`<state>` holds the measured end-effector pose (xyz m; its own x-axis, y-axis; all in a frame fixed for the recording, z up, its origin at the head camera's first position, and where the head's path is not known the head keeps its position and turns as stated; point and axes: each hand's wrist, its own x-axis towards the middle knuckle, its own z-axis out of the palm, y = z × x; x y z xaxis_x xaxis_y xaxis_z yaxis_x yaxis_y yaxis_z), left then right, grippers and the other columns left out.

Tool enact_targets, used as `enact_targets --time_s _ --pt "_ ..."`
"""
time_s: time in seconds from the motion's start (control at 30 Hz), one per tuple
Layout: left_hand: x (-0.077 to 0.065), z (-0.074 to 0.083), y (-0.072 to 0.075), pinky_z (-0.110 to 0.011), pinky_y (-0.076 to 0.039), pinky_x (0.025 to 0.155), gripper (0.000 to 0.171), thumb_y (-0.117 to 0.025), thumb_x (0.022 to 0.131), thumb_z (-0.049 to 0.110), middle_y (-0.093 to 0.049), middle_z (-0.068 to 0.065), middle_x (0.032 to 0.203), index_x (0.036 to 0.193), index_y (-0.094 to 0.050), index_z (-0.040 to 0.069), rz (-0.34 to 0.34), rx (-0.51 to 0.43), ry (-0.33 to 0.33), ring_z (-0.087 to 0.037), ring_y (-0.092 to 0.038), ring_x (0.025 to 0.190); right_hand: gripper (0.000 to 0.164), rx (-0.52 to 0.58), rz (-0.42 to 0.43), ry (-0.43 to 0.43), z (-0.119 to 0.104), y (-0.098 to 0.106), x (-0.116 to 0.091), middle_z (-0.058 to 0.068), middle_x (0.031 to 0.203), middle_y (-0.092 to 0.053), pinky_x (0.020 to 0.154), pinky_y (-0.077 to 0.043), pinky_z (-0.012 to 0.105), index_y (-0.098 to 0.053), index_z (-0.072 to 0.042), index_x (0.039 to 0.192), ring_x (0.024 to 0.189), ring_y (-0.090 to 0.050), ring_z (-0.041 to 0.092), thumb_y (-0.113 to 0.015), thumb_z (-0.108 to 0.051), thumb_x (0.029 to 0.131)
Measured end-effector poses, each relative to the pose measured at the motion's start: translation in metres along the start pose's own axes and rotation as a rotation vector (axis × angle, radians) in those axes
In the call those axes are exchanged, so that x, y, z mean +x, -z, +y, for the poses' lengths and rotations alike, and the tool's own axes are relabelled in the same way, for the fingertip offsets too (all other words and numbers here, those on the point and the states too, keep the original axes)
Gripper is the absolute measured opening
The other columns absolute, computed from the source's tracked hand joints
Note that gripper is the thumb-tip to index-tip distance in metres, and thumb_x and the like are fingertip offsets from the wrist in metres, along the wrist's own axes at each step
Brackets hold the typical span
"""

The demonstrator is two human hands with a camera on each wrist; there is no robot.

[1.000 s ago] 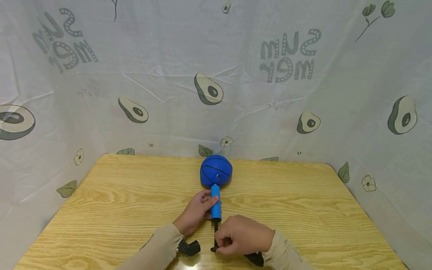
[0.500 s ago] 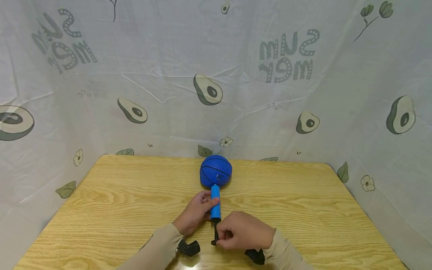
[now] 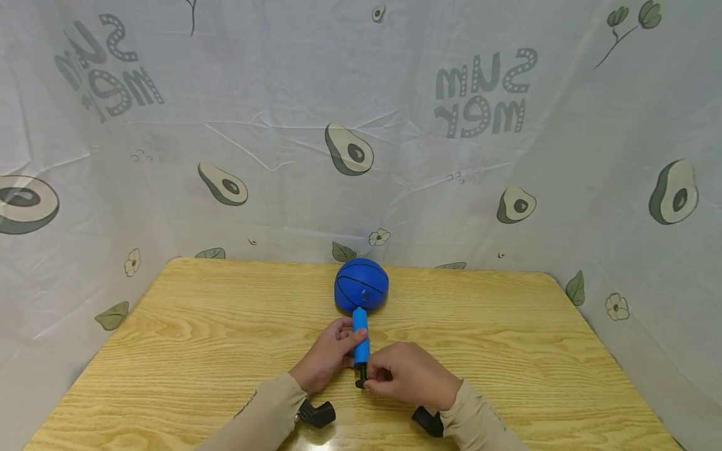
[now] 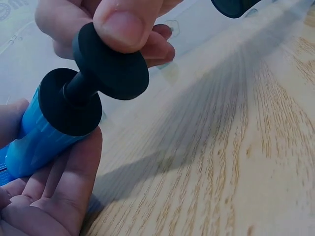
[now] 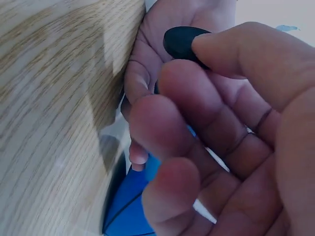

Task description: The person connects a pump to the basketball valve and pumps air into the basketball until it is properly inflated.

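A blue hand pump point(image 3: 360, 338) points away from me, its front end up against a small blue basketball point(image 3: 361, 285). My left hand point(image 3: 326, 351) grips the pump's barrel from the left, thumb on top and fingers beneath. At the near end, my right hand point(image 3: 412, 376) pinches the black plunger handle point(image 4: 110, 64), with the thumb on the flat of its disc. Only a short length of black rod shows between barrel and disc in the left wrist view. In the right wrist view the ball point(image 5: 129, 209) is partly hidden behind the curled fingers.
The wood-grain table point(image 3: 237, 300) carries the ball and pump near its middle. A pale curtain point(image 3: 282, 125) printed with avocados hangs around its back and sides. Black wrist devices point(image 3: 317, 414) show at both sleeve ends.
My right hand has pushed the plunger handle forward toward the barrel, so less of the rod shows. The left hand, barrel and ball have stayed in place.
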<state>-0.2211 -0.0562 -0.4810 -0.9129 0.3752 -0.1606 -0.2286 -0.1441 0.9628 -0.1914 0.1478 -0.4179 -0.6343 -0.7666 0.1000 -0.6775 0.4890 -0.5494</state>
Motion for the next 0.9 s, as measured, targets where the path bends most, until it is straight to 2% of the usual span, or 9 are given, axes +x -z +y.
enact_targets --time_s 0.23,0.43,0.67,0.9 --pt "0.000 -0.001 0.000 -0.024 -0.055 0.072 0.050 -0.058 0.109 0.025 -0.064 -0.003 0.101 0.143 -0.039 -0.005 -0.035 -0.016 -0.016 -0.012 -0.066 0.087 0.030 -0.028 -0.022 0.095 -0.001 -0.002 0.001 -0.021 0.067 -0.046 0.055 -0.033 0.007 -0.058 -0.026 0.074 0.059 -0.041 -0.010 -0.077 -0.014 0.095" --pt "-0.001 0.000 0.000 -0.025 -0.056 0.074 0.048 -0.057 0.109 0.024 -0.066 -0.004 0.104 0.143 -0.040 -0.005 -0.040 -0.017 -0.013 -0.013 -0.067 0.088 0.029 -0.061 -0.058 0.193 -0.003 -0.003 0.000 -0.020 0.068 -0.046 0.056 -0.032 0.003 -0.059 -0.024 0.075 0.061 -0.039 -0.012 -0.077 -0.014 0.094" --pt "-0.002 0.000 0.000 -0.028 -0.058 0.076 0.052 -0.057 0.109 0.028 -0.065 -0.018 0.121 0.145 -0.037 -0.005 -0.015 -0.032 -0.013 -0.015 -0.067 0.095 0.025 0.010 -0.169 0.230 -0.012 -0.001 -0.002 -0.020 0.066 -0.048 0.057 -0.036 0.004 -0.062 -0.022 0.075 0.061 -0.039 -0.015 -0.077 -0.014 0.094" --pt "-0.001 -0.001 0.000 -0.029 -0.059 0.078 0.051 -0.057 0.109 0.025 -0.064 -0.019 0.122 0.145 -0.038 -0.006 -0.011 -0.062 -0.014 -0.016 -0.068 0.095 0.026 0.067 -0.260 0.298 -0.026 -0.002 -0.003 -0.016 0.064 -0.051 0.057 -0.039 0.004 -0.064 -0.020 0.074 0.061 -0.037 -0.020 -0.073 -0.014 0.097"
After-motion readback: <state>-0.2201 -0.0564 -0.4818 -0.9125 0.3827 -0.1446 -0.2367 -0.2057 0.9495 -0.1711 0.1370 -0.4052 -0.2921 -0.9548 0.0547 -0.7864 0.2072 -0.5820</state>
